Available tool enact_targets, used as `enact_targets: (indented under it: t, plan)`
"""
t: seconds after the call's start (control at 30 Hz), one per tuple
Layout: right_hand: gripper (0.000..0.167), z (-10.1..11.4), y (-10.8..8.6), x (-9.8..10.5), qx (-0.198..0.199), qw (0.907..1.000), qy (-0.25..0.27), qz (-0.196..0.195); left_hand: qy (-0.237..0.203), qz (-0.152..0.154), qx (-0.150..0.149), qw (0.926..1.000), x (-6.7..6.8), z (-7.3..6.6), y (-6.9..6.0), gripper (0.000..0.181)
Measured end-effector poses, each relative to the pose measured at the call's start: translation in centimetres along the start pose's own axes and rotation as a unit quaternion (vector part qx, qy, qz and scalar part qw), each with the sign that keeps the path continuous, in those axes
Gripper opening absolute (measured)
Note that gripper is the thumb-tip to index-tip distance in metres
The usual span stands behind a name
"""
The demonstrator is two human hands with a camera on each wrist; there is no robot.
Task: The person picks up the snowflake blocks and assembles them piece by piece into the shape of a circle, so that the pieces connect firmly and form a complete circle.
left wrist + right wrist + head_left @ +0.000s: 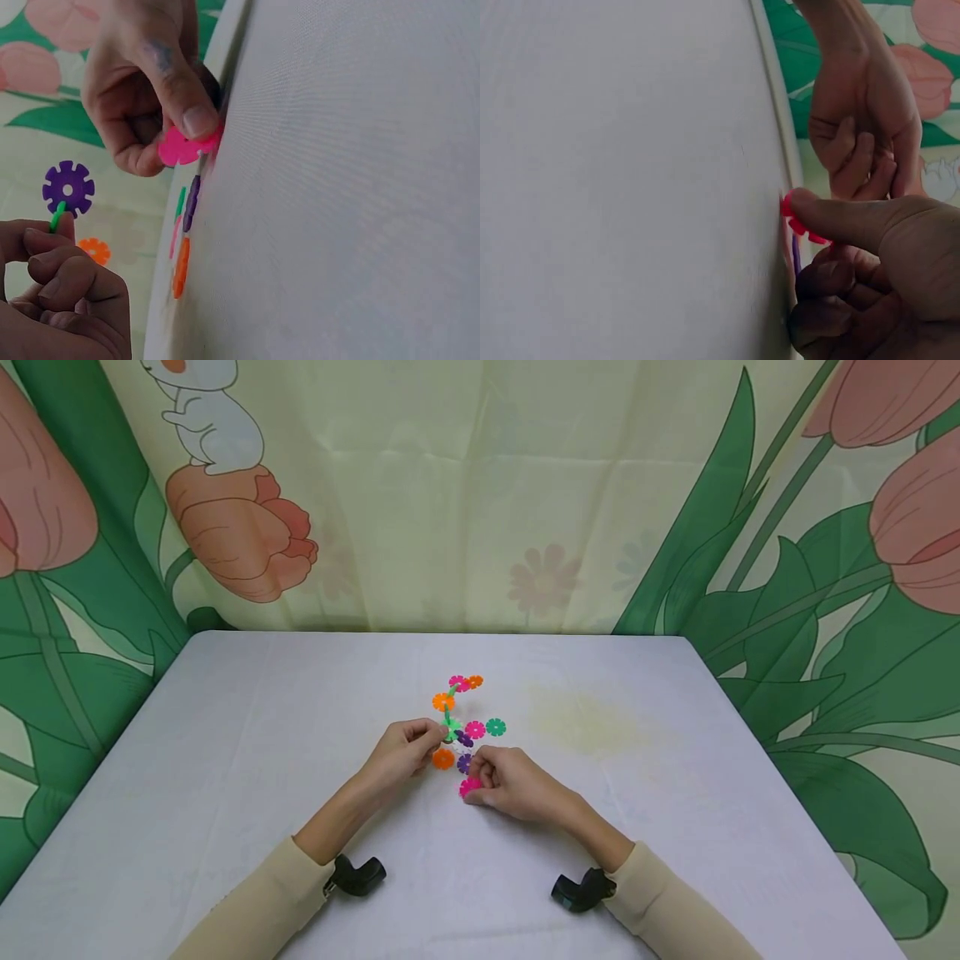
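My left hand [408, 747] pinches a green notched disc [452, 728] between thumb and fingertips. In the left wrist view, a purple notched disc [81, 191] is joined to the green one, with an orange disc [94, 250] partly hidden behind the fingers. An orange disc [443, 702] and a pink disc [457, 682] appear beyond this hand; whether they all connect to the held piece I cannot tell. My right hand [517, 783], low over the tabletop, pinches a pink notched disc [177, 147] between thumb and fingers.
On the white-covered table [225, 760] lie loose discs: orange [443, 759], purple [464, 764], pink [475, 729] and teal green [496, 727]. They sit close around both hands. A printed curtain [450, 527] hangs behind the table's far edge.
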State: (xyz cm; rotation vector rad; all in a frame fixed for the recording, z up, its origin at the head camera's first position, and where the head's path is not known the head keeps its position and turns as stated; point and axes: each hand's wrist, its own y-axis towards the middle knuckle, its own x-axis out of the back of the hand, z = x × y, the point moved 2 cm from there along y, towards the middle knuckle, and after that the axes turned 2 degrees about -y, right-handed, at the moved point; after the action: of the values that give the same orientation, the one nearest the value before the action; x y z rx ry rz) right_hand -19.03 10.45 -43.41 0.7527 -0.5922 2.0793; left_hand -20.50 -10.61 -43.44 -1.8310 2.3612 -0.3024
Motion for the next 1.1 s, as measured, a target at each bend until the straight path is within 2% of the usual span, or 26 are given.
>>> enact_targets:
  t: [0.3, 0.43, 0.67, 0.77, 0.87, 1.0, 1.1]
  plan:
    - [0.022, -0.5, -0.4, 1.5, 0.005, 0.999, -0.027, 0.035, -0.001, -0.002, 0.005, 1.0, 0.1, -0.2, -0.1, 0.032]
    - [0.023, -0.6, -0.5, 1.7, 0.0, 0.9984, -0.023, 0.052, -0.002, -0.003, 0.009, 1.0, 0.1, -0.3, -0.1, 0.031]
    - [0.011, -0.4, -0.6, 1.9, -0.005, 0.9966, -0.029, 0.077, -0.005, -0.007, 0.015, 0.9999, 0.1, -0.2, 0.0, 0.03]
    - [0.012, -0.6, -0.6, 1.9, -0.017, 0.9963, -0.004, 0.084, -0.005, -0.008, 0.016, 0.9998, 0.1, -0.3, 0.0, 0.03]
    - [0.015, -1.0, -0.5, 2.0, -0.023, 0.9945, 0.054, 0.087, -0.004, -0.008, 0.017, 0.9998, 0.2, -0.2, 0.0, 0.03]
    - [0.019, -1.2, -0.4, 2.4, -0.031, 0.9858, 0.14, 0.087, -0.004, -0.008, 0.016, 0.9998, 0.2, -0.1, 0.0, 0.03]
    - [0.022, -1.0, -0.4, 2.7, -0.037, 0.9802, 0.176, 0.083, -0.003, -0.007, 0.014, 0.9999, 0.2, -0.1, 0.0, 0.031]
